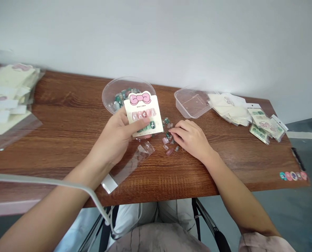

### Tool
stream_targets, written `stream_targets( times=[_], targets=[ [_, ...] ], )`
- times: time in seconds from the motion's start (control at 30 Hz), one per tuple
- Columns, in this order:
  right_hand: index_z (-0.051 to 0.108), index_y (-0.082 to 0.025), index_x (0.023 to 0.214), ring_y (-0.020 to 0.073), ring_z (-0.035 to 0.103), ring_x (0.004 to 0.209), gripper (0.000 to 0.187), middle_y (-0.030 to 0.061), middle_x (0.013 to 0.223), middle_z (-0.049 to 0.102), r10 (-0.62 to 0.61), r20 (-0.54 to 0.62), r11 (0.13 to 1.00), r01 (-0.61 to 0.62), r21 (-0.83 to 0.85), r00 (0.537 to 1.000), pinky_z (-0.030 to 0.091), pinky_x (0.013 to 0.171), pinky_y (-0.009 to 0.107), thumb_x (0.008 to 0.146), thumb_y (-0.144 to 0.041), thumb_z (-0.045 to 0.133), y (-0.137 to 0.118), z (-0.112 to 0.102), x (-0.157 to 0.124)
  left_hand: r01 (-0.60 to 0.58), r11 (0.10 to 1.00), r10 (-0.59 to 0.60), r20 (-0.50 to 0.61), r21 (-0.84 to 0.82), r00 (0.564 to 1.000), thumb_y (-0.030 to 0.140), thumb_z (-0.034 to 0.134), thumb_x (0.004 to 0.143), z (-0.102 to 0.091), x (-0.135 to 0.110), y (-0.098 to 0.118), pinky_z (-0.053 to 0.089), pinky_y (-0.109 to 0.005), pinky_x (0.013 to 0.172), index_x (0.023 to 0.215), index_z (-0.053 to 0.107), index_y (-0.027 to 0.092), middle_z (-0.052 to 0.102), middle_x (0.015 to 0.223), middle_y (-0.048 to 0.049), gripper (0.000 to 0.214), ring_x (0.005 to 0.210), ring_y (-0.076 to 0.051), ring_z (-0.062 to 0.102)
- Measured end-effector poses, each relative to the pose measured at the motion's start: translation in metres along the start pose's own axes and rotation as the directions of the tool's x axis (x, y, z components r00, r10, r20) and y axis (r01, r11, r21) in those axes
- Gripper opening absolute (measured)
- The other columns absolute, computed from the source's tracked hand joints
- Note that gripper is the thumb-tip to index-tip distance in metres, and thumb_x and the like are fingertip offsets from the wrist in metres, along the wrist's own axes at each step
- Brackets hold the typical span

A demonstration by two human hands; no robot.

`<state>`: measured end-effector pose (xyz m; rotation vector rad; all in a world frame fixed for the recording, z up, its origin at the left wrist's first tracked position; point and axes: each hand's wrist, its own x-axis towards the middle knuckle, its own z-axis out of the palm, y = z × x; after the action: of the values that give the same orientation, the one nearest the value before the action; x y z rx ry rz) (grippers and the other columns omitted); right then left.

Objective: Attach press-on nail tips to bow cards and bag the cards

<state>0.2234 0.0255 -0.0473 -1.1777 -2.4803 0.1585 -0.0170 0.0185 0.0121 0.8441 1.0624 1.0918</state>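
Observation:
My left hand (119, 129) is closed on a cream display card (156, 105) with a pink bow at its top, tilted above the table. On the card are a row of pink press-on nails (153, 112) and a row of green ones (152, 124), partly covered by my thumb. Beside it, my right hand (191, 138) rests at a small pile of loose press-on nails (165, 140), green, pink and clear. Its fingertips are bunched together at a dark green nail; whether they grip it is too small to tell. A clear plastic strip (135, 162) lies below the card.
Behind the card stands a round clear bowl (108, 94) of nails. A rectangular clear tub (191, 105) is right of it. Stacked cards (233, 106) and packed nail sets (266, 124) lie right, bagged cards (14, 91) left. A white cable (53, 181) crosses my left forearm.

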Motion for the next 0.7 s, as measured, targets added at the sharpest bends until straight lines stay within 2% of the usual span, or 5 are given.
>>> stream_targets(
  times=[0.17, 0.3, 0.4, 0.5, 0.7],
  targets=[
    [0.069, -0.023, 0.094, 0.0214, 0.07, 0.096, 0.015, 0.0064, 0.104, 0.075, 0.144, -0.113, 0.955, -0.108, 0.277, 0.983, 0.057, 0.087, 0.038, 0.097, -0.015, 0.057, -0.003, -0.01, -0.004, -0.01, 1.0, 0.01, -0.023, 0.0, 1.0, 0.026, 0.082, 0.084, 0.001, 0.0, 0.001, 0.06, -0.023, 0.063, 0.116, 0.072, 0.018, 0.078, 0.114, -0.0073, 0.034, 0.083, -0.017, 0.073],
    [0.066, -0.023, 0.09, 0.017, 0.072, 0.077, 0.007, 0.0052, 0.108, 0.08, 0.335, -0.105, 0.822, -0.236, 0.519, 0.936, 0.058, 0.069, 0.033, 0.092, -0.018, 0.062, -0.005, -0.016, -0.009, 0.003, 1.0, -0.003, -0.025, 0.008, 1.0, 0.027, 0.082, 0.084, 0.001, 0.002, 0.0, 0.059, -0.023, 0.061, 0.119, 0.07, 0.019, 0.077, 0.117, -0.0079, 0.038, 0.084, -0.018, 0.073],
    [0.063, -0.022, 0.082, 0.014, 0.066, 0.064, 0.007, 0.0055, 0.105, 0.081, 0.401, -0.078, 0.745, -0.275, 0.608, 0.913, 0.053, 0.059, 0.031, 0.088, -0.02, 0.066, -0.005, -0.017, -0.012, 0.008, 1.0, -0.008, -0.022, 0.008, 1.0, 0.027, 0.082, 0.083, 0.001, 0.002, -0.001, 0.059, -0.023, 0.061, 0.117, 0.07, 0.018, 0.077, 0.116, -0.0083, 0.037, 0.085, -0.019, 0.073],
    [0.062, -0.022, 0.08, 0.0136, 0.062, 0.063, 0.009, 0.0035, 0.093, 0.078, 0.4, -0.08, 0.759, -0.281, 0.588, 0.913, 0.046, 0.055, 0.028, 0.088, -0.021, 0.067, -0.004, -0.019, -0.012, 0.015, 1.0, -0.015, -0.026, 0.005, 1.0, 0.026, 0.082, 0.084, 0.0, 0.002, -0.002, 0.059, -0.023, 0.061, 0.117, 0.07, 0.018, 0.077, 0.115, -0.0084, 0.036, 0.084, -0.019, 0.072],
    [0.061, -0.023, 0.082, 0.0147, 0.054, 0.068, 0.01, -0.001, 0.079, 0.06, 0.345, 0.026, 0.897, -0.338, 0.284, 0.938, 0.041, 0.066, 0.03, 0.088, -0.015, 0.06, 0.001, -0.026, -0.01, 0.019, 0.999, -0.019, -0.014, 0.028, 1.0, 0.027, 0.081, 0.084, 0.0, 0.001, -0.002, 0.06, -0.026, 0.066, 0.117, 0.069, 0.02, 0.078, 0.11, -0.0074, 0.036, 0.088, -0.022, 0.074]
  ],
)
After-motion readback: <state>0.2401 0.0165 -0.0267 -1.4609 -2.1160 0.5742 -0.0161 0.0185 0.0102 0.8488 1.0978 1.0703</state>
